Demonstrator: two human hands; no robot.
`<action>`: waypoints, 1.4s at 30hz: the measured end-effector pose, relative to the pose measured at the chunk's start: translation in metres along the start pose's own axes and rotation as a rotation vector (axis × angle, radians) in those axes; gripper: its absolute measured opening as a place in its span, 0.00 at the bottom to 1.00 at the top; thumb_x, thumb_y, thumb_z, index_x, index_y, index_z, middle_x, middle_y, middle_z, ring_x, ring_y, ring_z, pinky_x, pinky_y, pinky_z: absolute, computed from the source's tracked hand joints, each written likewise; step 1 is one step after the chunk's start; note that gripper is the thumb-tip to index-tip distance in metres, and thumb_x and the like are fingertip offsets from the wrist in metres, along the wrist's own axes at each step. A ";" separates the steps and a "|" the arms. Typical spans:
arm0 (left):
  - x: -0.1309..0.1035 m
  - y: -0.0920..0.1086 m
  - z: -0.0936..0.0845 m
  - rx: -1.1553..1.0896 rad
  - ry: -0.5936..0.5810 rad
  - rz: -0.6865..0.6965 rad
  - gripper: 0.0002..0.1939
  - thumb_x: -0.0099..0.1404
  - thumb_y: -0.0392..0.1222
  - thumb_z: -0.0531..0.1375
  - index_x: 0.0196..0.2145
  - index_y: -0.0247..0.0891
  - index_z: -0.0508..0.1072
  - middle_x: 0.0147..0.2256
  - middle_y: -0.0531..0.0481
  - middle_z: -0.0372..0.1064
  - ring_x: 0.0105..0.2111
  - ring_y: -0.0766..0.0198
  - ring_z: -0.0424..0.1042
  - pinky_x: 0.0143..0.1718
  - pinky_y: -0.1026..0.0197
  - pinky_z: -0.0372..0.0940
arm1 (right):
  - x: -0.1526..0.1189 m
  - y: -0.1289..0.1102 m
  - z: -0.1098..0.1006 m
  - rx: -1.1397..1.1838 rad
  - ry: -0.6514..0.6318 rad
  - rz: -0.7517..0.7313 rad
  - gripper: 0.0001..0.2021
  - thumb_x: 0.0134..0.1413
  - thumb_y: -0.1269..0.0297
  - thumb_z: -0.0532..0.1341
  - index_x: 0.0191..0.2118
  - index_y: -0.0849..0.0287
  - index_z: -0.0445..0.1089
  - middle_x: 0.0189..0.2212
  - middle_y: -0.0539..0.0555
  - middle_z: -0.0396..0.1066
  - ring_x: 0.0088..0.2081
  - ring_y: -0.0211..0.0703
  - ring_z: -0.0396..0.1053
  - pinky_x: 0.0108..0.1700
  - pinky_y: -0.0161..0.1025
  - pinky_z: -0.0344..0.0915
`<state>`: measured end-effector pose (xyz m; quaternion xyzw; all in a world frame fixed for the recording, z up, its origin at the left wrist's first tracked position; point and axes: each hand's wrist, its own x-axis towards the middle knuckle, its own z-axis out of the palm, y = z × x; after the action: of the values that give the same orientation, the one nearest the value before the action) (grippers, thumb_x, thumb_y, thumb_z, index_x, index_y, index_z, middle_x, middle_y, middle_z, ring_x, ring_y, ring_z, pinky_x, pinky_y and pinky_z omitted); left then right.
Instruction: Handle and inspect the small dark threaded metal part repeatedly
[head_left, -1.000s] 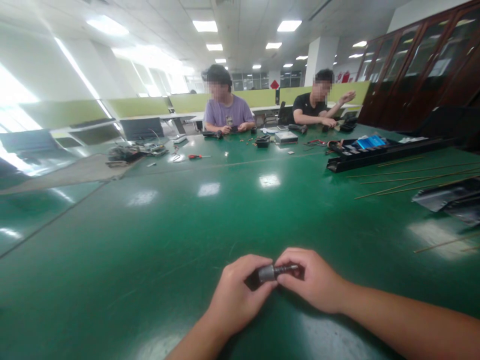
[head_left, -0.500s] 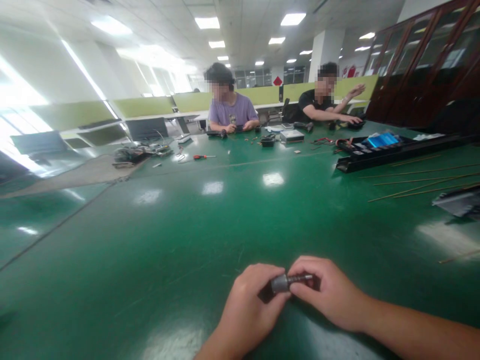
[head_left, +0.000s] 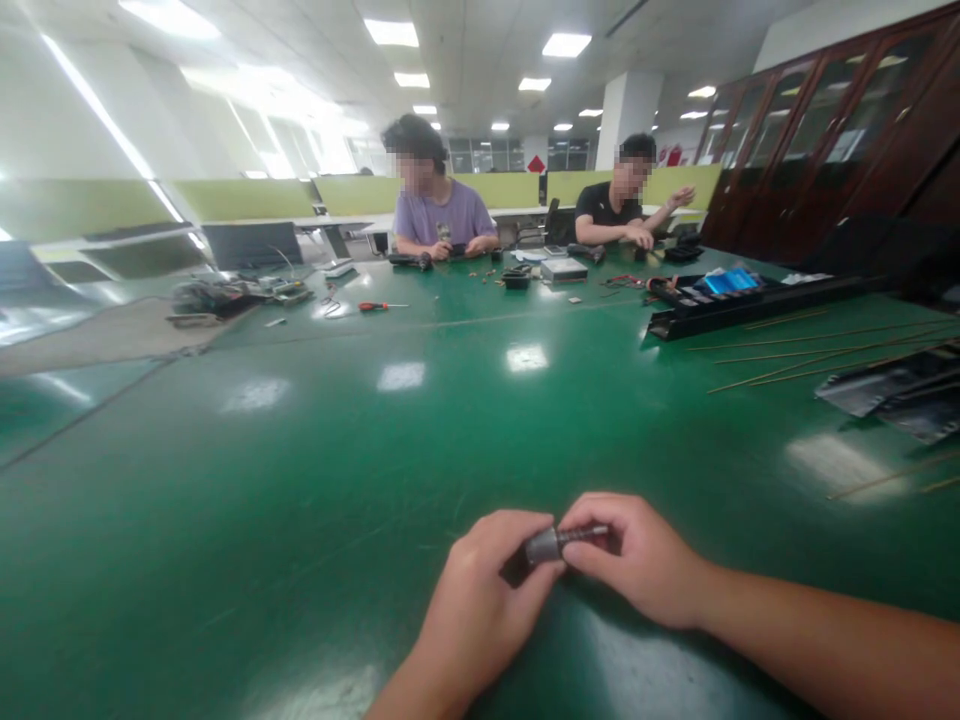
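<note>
Low in the head view, both hands meet on a small metal cylinder with a ribbed shaft (head_left: 543, 546). The grey cylindrical end sits between the thumb and fingers of my left hand (head_left: 487, 590). On the other side, my right hand (head_left: 645, 565) pinches close to where the dark shaft leaves the cylinder, thumb below and fingers above. The shaft's ribs could be a thread or a coiled spring; I cannot tell which. Its tip points right, into the hollow of my right hand. Both hands are closed, just above the green table (head_left: 360, 440).
Across the table sit a person in purple (head_left: 450, 215) and a person in black (head_left: 611, 210), handling small parts. A screwdriver (head_left: 375, 306) lies at mid-left, beyond it a pile of electronics (head_left: 217, 295). To the right are a black channel (head_left: 690, 318) and thin rods (head_left: 780, 357).
The camera view has shifted, so the hands appear slightly further left and higher. Both hands keep the same hold on the metal part. The person in black has lowered the raised hand somewhat.
</note>
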<state>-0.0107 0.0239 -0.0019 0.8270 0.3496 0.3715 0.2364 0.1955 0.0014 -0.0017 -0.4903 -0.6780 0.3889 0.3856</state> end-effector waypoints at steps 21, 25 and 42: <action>0.002 -0.004 -0.002 0.009 -0.011 0.106 0.15 0.63 0.34 0.65 0.47 0.42 0.75 0.40 0.49 0.76 0.40 0.62 0.75 0.43 0.62 0.71 | 0.001 0.001 -0.003 0.024 -0.026 -0.051 0.06 0.53 0.67 0.64 0.37 0.61 0.77 0.32 0.54 0.76 0.35 0.43 0.72 0.38 0.37 0.67; 0.003 -0.005 -0.001 0.026 -0.007 0.104 0.13 0.63 0.35 0.64 0.47 0.41 0.76 0.40 0.47 0.77 0.40 0.61 0.76 0.43 0.61 0.71 | 0.002 0.001 -0.003 0.009 -0.018 -0.025 0.06 0.54 0.66 0.65 0.37 0.61 0.78 0.34 0.54 0.77 0.37 0.44 0.73 0.40 0.38 0.67; 0.002 0.000 -0.002 0.057 -0.013 0.091 0.14 0.64 0.35 0.64 0.47 0.40 0.76 0.41 0.47 0.77 0.41 0.61 0.76 0.45 0.60 0.71 | 0.004 0.000 -0.005 -0.020 -0.014 -0.014 0.06 0.53 0.67 0.65 0.37 0.60 0.79 0.32 0.53 0.78 0.35 0.43 0.73 0.39 0.37 0.67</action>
<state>-0.0119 0.0255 0.0002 0.8508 0.3205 0.3664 0.1977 0.1987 0.0054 0.0010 -0.4865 -0.6882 0.3828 0.3785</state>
